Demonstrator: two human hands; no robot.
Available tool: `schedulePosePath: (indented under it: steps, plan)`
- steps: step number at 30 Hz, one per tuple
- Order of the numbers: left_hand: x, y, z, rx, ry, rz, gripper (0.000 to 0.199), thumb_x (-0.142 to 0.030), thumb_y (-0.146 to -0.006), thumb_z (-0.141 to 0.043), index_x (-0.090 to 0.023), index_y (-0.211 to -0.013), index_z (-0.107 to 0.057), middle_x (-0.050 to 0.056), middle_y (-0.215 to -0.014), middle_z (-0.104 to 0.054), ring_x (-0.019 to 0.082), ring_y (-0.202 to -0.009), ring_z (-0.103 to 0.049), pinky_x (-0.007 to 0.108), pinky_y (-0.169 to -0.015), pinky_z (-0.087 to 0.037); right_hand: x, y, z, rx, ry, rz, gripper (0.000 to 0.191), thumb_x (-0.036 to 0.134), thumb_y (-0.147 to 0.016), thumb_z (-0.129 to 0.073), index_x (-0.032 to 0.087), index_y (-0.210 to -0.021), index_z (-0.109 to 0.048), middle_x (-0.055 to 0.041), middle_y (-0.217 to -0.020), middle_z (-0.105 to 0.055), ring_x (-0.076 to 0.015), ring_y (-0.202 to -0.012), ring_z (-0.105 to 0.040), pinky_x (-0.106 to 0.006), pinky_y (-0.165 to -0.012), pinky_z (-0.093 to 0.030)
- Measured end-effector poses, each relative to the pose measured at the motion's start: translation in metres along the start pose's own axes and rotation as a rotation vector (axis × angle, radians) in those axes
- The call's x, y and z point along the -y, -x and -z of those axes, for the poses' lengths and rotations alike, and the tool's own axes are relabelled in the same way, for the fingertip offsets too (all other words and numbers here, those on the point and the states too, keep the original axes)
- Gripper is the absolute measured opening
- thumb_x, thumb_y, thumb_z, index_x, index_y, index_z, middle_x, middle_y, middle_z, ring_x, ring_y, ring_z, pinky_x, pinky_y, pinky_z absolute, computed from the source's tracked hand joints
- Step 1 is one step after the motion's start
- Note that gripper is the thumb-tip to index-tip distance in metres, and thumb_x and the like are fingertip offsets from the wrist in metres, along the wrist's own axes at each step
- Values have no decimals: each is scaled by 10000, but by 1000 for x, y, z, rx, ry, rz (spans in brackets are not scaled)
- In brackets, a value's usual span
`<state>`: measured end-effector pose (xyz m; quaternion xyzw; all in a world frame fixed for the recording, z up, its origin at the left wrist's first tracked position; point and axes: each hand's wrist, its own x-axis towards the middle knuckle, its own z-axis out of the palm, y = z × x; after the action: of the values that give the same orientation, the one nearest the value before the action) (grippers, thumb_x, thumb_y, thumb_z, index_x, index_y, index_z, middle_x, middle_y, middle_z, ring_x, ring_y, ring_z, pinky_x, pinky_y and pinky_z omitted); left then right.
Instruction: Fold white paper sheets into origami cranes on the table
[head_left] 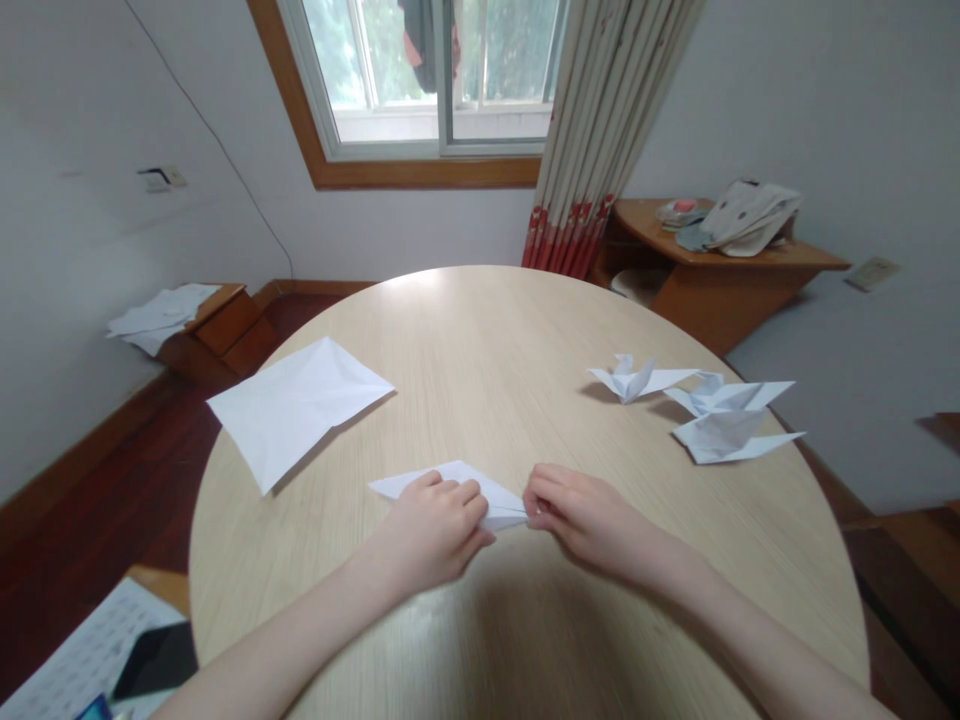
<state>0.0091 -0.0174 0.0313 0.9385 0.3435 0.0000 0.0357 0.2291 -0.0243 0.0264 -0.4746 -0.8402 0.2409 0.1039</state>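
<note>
While right hand [576,503] pinches tip [521,516], left hand [442,517] holds folded paper [495,492], white, slender, pointed.

My left hand [442,520] hides the middle of the folded paper [472,478], and my right fingertips [537,505] cover its pointed end. The top edge cuts off the window [495,60] and the curtain [592,130]; the bottom edge crops my forearms and the table [480,330]. I can't read the blurred print on the sheet [97,640] beside the phone [156,660].
</note>
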Motion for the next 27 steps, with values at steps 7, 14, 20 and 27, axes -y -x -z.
schedulePosePath:
  steps: [7,14,20,27]
  plan:
    - [-5,-3,-11,-142,-120,-5,222,-252,-962,-436,-167,-801,-563,40,-759,-628,197,-650,-608,333,-582,-374,-6,-4,-8,-184,72,-14,136,232,-933,-495,200,-801,-513,-45,-803,-621,-179,-711,-574,-281,-618,-387]
    - [-3,-3,-16,-224,-181,32,200,-223,-957,-444,-177,-797,-555,30,-759,-626,192,-644,-599,335,-582,-358,-8,-8,-4,-235,-266,-157,52,204,-844,-535,202,-823,-583,-25,-804,-623,-163,-717,-564,-278,-648,-409]
    - [-5,-4,-19,-270,-192,34,211,-222,-964,-439,-174,-792,-551,33,-747,-620,193,-646,-595,335,-579,-345,-12,-14,-8,-267,-655,-273,138,324,-749,-595,190,-727,-615,21,-586,-551,-131,-557,-491,-262,-541,-363]
    - [-5,-4,-17,-334,-152,47,250,-248,-980,-411,-175,-787,-551,30,-742,-627,180,-649,-596,329,-596,-353,-11,-16,-8,-301,-938,-389,297,419,-594,-761,170,-722,-661,9,-546,-578,-103,-489,-465,-238,-455,-340]
